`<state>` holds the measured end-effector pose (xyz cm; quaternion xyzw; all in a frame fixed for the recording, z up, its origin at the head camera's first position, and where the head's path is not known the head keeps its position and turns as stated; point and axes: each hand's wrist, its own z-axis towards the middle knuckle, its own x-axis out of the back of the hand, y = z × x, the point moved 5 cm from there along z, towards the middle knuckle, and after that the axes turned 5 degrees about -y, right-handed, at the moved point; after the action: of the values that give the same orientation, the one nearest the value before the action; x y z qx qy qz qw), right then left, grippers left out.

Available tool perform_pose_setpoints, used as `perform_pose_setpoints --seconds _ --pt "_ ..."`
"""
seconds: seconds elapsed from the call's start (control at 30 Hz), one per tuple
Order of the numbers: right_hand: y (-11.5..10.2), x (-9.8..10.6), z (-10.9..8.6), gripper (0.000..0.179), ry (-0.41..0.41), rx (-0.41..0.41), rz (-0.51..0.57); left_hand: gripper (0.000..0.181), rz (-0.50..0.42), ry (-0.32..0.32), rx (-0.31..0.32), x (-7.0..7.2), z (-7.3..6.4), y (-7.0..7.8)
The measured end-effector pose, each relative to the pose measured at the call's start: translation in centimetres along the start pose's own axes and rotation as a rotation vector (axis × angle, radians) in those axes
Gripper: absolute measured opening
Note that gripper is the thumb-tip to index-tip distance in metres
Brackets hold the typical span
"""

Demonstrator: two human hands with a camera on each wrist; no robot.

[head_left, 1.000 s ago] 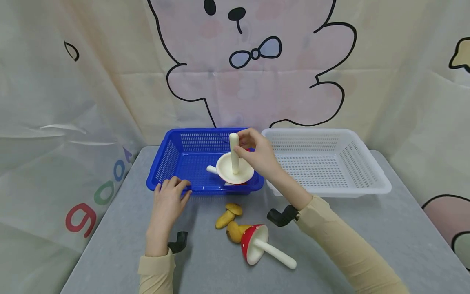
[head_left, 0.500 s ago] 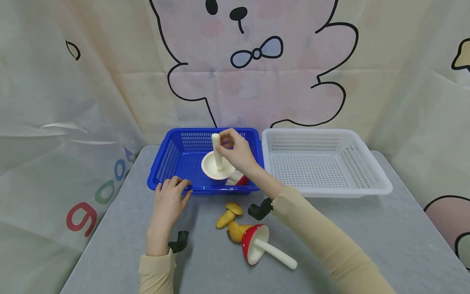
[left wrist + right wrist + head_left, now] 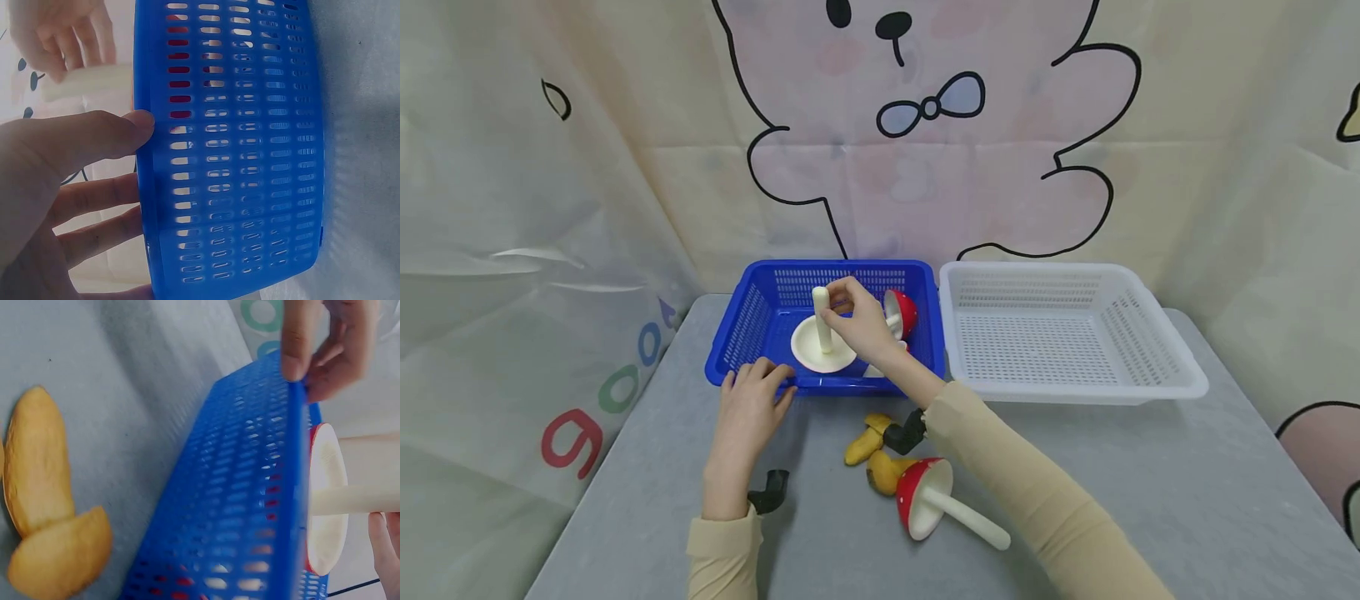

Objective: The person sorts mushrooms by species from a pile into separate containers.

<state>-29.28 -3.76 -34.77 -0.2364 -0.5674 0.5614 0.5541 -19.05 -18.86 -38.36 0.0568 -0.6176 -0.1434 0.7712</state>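
Observation:
My right hand (image 3: 861, 325) pinches the cream stem of a red-rimmed toy mushroom (image 3: 822, 352), cap down and stem up, over the left half of the blue basket (image 3: 850, 387). In the right wrist view this mushroom's pale underside (image 3: 328, 540) shows just beyond the basket's rim. My left hand (image 3: 748, 417) grips the front rim near its left corner; in the left wrist view the thumb (image 3: 125, 131) is on the near side and the fingers reach over. A red-capped mushroom (image 3: 906, 312) lies at the basket's right, with another one partly hidden by my right wrist.
A white basket (image 3: 1075, 390) stands right of the blue one. On the grey table in front lie a yellow mushroom (image 3: 860, 448), a second yellow one (image 3: 883, 473), and a red spotted mushroom (image 3: 966, 517) with a long stem. A printed curtain (image 3: 1015, 192) hangs behind.
My right hand has carried the mushroom leftward and a little lower within the blue basket, uncovering the red-capped mushroom at its right. My left hand stays on the rim.

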Motion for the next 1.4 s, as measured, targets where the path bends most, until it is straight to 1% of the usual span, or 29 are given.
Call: perform_pose_setpoints --seconds 0.27,0.53,0.67,0.9,1.03,1.17,1.27,1.4 --pt "0.9 -1.4 0.0 0.029 -0.038 -0.032 0.018 0.020 0.001 0.010 -0.009 0.0 0.1 0.2" --pt "1.6 -2.0 0.3 0.027 -0.039 -0.056 0.017 0.020 0.014 0.015 -0.019 -0.1 0.2 0.4" --pt "1.8 -1.9 0.3 0.029 -0.046 -0.061 0.015 0.019 0.019 0.020 -0.028 -0.2 0.1 0.4" --pt "1.6 -0.6 0.0 0.033 -0.046 -0.047 0.013 0.021 0.011 0.007 -0.010 -0.2 0.2 0.5" --pt "1.4 0.5 -0.2 0.032 -0.034 -0.039 0.017 0.022 0.007 0.011 -0.006 -0.2 0.2 0.4" --pt "1.1 1.6 -0.7 0.029 -0.020 -0.047 0.005 0.022 0.002 0.002 0.008 -0.3 0.2 0.3" --pt "0.9 2.1 -1.1 0.029 -0.030 -0.060 -0.007 0.021 0.000 -0.004 0.016 -0.3 0.2 0.1" --pt "0.8 2.5 -1.7 0.030 -0.062 -0.083 -0.004 0.020 0.001 -0.008 0.018 -0.3 0.1 0.0"
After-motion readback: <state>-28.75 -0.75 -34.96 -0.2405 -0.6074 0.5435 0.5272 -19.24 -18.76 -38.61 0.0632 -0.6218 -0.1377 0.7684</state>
